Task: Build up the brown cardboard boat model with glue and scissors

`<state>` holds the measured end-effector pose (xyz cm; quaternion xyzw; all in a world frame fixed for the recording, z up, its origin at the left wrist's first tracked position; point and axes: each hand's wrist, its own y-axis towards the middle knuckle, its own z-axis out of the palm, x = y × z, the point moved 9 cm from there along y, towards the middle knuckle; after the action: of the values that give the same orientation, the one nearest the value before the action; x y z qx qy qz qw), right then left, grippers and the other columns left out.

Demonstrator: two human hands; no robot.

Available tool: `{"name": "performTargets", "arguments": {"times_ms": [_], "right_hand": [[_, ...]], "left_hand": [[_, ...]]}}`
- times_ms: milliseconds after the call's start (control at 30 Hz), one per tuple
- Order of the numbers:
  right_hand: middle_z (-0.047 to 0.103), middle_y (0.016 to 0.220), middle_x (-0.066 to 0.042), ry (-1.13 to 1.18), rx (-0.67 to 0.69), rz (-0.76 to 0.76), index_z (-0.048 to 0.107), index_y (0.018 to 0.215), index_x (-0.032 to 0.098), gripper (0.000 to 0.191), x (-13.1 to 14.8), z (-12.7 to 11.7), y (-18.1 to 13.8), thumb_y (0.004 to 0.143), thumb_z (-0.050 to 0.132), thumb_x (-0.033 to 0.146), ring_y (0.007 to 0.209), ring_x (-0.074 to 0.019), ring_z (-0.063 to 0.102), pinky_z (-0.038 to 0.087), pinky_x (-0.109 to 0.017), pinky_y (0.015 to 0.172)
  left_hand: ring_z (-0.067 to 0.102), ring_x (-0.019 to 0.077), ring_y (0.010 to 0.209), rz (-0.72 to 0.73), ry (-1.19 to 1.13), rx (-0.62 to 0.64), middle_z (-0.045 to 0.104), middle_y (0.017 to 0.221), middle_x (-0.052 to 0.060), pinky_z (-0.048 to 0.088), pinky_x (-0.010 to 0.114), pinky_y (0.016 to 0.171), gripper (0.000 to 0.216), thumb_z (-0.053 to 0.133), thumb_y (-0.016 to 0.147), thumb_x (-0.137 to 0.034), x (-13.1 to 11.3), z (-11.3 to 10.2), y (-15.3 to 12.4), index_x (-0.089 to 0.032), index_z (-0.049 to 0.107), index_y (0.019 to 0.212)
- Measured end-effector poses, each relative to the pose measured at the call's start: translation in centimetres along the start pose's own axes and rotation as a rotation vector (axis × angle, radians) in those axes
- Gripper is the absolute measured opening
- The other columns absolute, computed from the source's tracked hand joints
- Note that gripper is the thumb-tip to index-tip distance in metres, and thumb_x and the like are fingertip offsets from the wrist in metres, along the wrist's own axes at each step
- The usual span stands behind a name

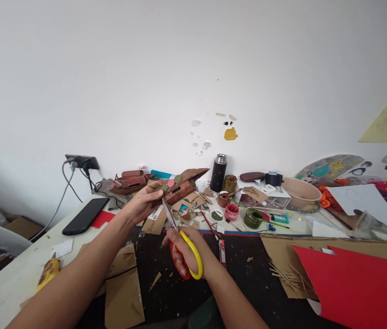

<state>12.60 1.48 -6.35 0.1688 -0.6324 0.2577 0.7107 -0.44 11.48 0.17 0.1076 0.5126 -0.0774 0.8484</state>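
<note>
My left hand [143,203] grips a small brown cardboard house model [180,184] with coloured dots on its roof, held up above the table. My right hand [188,253] is closed through the yellow and red handles of a pair of scissors [180,233]. The blades point up and touch the lower edge of the model. Cardboard scraps [190,208] lie on the table right behind it.
A black phone [85,215] lies at the left. Paint jars [232,211], a black flask [218,172] and a bowl [301,193] stand at the back. A red sheet [358,283] on cardboard lies at the right. Cardboard pieces [123,292] lie near the front edge.
</note>
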Motion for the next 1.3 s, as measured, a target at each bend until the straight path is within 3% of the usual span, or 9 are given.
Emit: {"name": "performTargets", "arguments": {"times_ms": [167, 733, 1000, 1300], "right_hand": [[0.045, 0.052, 0.011, -0.018, 0.001, 0.016, 0.06, 0.093, 0.02, 0.078, -0.2, -0.1, 0.1, 0.082, 0.059, 0.096, 0.032, -0.0076, 0.042, 0.032, -0.019, 0.033], [0.043, 0.049, 0.013, -0.057, -0.083, 0.019, 0.052, 0.083, 0.023, 0.063, -1.0, -0.3, 0.4, 0.084, 0.072, 0.083, 0.029, -0.0071, 0.038, 0.03, -0.019, 0.029], [0.044, 0.051, 0.011, -0.176, -0.165, 0.044, 0.051, 0.085, 0.024, 0.052, -2.3, -0.7, 0.6, 0.092, 0.068, 0.073, 0.031, -0.0089, 0.04, 0.03, -0.021, 0.034], [0.045, 0.052, 0.01, -0.221, -0.195, 0.039, 0.049, 0.084, 0.024, 0.048, -2.5, -0.5, 0.6, 0.094, 0.067, 0.067, 0.033, -0.0095, 0.043, 0.032, -0.023, 0.039]], "left_hand": [[0.079, 0.0184, 0.086, -0.013, 0.008, 0.0, 0.085, 0.101, 0.006, 0.06, 0.023, 0.077, 0.055, 0.106, 0.064, -0.027, 0.2, -0.2, 0.0, -0.019, 0.081, 0.111], [0.081, 0.021, 0.089, -0.015, 0.007, 0.022, 0.084, 0.099, 0.004, 0.062, 0.026, 0.082, 0.047, 0.105, 0.064, -0.026, 0.5, -0.3, 0.2, -0.02, 0.079, 0.104], [0.08, 0.018, 0.087, -0.015, 0.001, 0.017, 0.084, 0.102, 0.003, 0.061, 0.024, 0.084, 0.048, 0.105, 0.064, -0.024, 0.6, -0.4, 0.1, -0.02, 0.078, 0.103], [0.077, 0.0171, 0.074, 0.005, 0.022, 0.046, 0.082, 0.089, 0.0, 0.061, 0.024, 0.074, 0.044, 0.105, 0.065, -0.025, 0.2, -0.1, 0.0, -0.022, 0.081, 0.102]]}}
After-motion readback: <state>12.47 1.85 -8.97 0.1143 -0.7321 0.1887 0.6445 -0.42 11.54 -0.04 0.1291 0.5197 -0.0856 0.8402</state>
